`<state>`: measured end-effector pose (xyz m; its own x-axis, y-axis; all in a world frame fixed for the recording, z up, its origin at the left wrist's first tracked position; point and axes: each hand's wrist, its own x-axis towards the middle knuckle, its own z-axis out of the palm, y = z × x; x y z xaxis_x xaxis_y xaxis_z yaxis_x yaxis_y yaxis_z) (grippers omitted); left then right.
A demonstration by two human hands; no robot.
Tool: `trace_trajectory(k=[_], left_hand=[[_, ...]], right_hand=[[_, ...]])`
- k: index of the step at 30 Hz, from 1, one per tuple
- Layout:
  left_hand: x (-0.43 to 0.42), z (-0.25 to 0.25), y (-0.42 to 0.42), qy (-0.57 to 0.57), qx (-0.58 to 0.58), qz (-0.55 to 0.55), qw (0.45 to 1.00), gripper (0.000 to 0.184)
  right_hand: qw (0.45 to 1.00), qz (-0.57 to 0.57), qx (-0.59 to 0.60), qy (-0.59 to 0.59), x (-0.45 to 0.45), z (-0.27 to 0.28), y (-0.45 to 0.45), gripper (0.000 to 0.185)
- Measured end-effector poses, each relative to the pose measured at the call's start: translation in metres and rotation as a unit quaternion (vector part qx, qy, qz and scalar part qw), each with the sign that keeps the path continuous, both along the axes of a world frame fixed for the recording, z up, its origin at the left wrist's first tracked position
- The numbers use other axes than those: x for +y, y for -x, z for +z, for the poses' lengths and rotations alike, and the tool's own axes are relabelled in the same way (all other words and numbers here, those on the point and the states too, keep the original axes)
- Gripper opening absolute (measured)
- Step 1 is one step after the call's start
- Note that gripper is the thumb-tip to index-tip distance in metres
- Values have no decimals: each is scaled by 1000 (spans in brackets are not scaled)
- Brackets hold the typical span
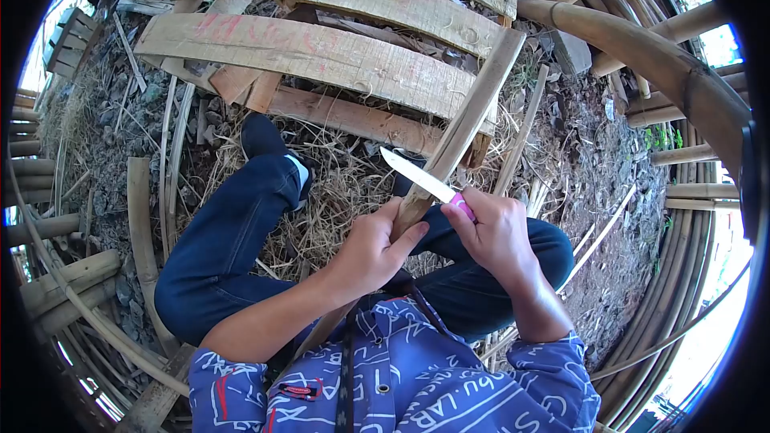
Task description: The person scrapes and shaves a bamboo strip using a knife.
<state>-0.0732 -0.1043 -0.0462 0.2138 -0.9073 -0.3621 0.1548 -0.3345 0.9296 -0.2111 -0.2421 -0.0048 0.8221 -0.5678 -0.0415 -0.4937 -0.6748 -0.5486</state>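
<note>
A split bamboo strip (469, 116) slants from my lap up to the right, its far part over the end of a wooden pallet (321, 56). Near its lower end, my left hand (373, 248) is wrapped round the strip. My right hand (497, 232) grips the pink handle of a knife (421, 179). The knife's pale blade points up and to the left and lies across the strip, just above my left hand. Where exactly the edge meets the bamboo cannot be made out.
Bamboo poles (682, 72) line the right side, and more bamboo (72, 281) lies at the left. Loose strips (140, 232), dry straw (321, 208) and stones cover the ground. My bent legs (233, 232) are on either side of the work. A dark shoe shows near the pallet.
</note>
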Motion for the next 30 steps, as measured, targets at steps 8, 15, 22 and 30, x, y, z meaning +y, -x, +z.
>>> trace_trajectory(k=[8,15,22,30], left_hand=[[0,-5,3,0,-13,-25,1000,30],[-1,-6,6,56,-63,16,996,24],[0,0,9,17,-50,-17,998,24],[6,0,13,7,-63,-44,997,24]], right_hand=[[999,15,18,25,-2,3,1,37],[993,31,50,100,-11,-7,4,38],[986,4,29,166,-35,-7,6,40],[978,-89,10,186,-72,-15,10,39]])
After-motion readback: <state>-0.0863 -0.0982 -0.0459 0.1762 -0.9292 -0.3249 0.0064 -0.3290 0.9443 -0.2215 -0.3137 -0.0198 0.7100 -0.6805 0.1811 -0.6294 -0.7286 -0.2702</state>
